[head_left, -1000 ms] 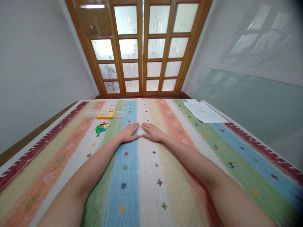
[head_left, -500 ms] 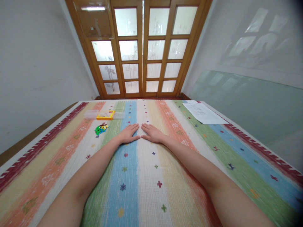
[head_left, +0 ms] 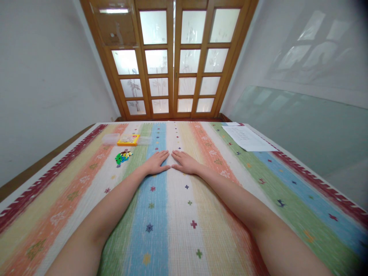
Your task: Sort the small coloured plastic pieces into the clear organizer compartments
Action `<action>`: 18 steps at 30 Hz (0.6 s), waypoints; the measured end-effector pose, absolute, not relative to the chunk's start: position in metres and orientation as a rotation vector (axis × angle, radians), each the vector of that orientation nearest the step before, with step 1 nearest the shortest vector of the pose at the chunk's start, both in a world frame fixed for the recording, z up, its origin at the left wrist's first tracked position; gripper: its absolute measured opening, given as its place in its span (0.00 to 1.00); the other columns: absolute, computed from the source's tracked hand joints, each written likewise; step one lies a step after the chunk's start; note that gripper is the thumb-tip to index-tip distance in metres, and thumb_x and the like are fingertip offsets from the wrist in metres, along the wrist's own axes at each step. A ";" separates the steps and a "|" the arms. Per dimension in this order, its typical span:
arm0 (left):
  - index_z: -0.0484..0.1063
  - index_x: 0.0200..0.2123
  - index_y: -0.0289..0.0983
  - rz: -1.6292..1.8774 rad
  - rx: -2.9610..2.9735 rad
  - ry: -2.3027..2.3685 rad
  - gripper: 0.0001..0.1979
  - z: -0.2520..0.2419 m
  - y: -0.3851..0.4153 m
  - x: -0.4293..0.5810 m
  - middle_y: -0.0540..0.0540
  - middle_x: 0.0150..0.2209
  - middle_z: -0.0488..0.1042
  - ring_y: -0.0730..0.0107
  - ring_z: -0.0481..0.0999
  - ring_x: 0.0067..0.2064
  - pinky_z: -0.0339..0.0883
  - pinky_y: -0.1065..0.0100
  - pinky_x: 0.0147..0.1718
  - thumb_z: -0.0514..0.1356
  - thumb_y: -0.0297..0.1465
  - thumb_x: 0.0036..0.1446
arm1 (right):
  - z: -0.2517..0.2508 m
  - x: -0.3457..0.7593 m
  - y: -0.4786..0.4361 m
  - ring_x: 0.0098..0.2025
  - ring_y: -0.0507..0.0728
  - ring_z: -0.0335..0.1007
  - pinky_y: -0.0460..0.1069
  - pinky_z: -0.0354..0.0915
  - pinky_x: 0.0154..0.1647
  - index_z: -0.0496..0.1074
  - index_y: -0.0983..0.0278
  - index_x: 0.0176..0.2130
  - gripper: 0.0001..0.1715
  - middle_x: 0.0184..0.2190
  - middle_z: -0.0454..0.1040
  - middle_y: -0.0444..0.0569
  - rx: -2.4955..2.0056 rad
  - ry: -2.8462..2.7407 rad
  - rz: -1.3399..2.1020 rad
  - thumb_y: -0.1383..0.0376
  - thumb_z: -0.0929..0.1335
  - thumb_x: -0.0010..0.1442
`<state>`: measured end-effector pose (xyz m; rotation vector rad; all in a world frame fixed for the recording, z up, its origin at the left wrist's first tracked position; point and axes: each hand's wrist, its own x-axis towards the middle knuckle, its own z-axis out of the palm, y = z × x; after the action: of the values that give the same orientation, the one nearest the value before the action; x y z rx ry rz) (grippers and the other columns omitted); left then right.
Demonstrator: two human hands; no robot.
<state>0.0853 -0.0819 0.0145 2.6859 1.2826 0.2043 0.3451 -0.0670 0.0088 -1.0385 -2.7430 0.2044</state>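
My left hand [head_left: 156,163] lies flat on the striped tablecloth [head_left: 181,214], fingers stretched out and holding nothing. Close beside it, my right hand [head_left: 185,161] also rests flat and open, with its fingertips pointing toward the left hand's. A narrow gap shows between the two. Left of my left hand sits a small heap of toy building bricks [head_left: 123,157] in green, blue, yellow, white and dark brown. Just behind the bricks is a yellow box [head_left: 128,140] with a printed picture on top.
Clear plastic trays flank the yellow box, one on its left [head_left: 110,138] and one on its right [head_left: 144,140]. Printed white paper sheets [head_left: 247,138] lie at the back right. Beyond the table stand wooden doors [head_left: 173,57] with glass panes; a glass panel [head_left: 301,122] leans at the right wall.
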 end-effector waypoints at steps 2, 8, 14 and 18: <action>0.51 0.75 0.35 0.206 2.683 1.283 0.45 0.015 -0.082 0.085 0.38 0.76 0.47 0.51 0.47 0.77 0.41 0.50 0.73 0.48 0.59 0.67 | 0.008 0.345 -0.067 0.76 0.67 0.48 0.62 0.48 0.75 0.54 0.68 0.75 0.49 0.75 0.51 0.61 -1.041 -2.739 0.200 0.39 0.57 0.71; 0.51 0.75 0.38 0.223 2.686 1.279 0.44 0.013 -0.081 0.085 0.38 0.76 0.48 0.51 0.48 0.77 0.42 0.49 0.73 0.49 0.58 0.67 | 0.009 0.345 -0.067 0.76 0.67 0.48 0.63 0.48 0.75 0.53 0.65 0.75 0.48 0.75 0.51 0.59 -1.049 -2.729 0.220 0.39 0.58 0.70; 0.51 0.75 0.38 0.216 2.692 1.278 0.44 0.012 -0.081 0.084 0.38 0.76 0.47 0.52 0.47 0.77 0.41 0.50 0.73 0.48 0.58 0.67 | 0.010 0.345 -0.068 0.76 0.67 0.47 0.63 0.48 0.75 0.54 0.66 0.75 0.48 0.75 0.51 0.60 -1.052 -2.739 0.221 0.39 0.58 0.70; 0.51 0.75 0.38 0.215 2.700 1.280 0.43 0.012 -0.081 0.084 0.38 0.76 0.47 0.51 0.48 0.77 0.42 0.50 0.73 0.48 0.58 0.67 | 0.009 0.345 -0.067 0.76 0.67 0.48 0.63 0.48 0.75 0.54 0.65 0.75 0.48 0.75 0.51 0.59 -1.052 -2.729 0.219 0.39 0.58 0.70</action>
<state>0.0843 -0.0806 0.0121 2.6998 1.2801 0.2154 0.3450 -0.0669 0.0086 -1.0517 -2.7293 0.2192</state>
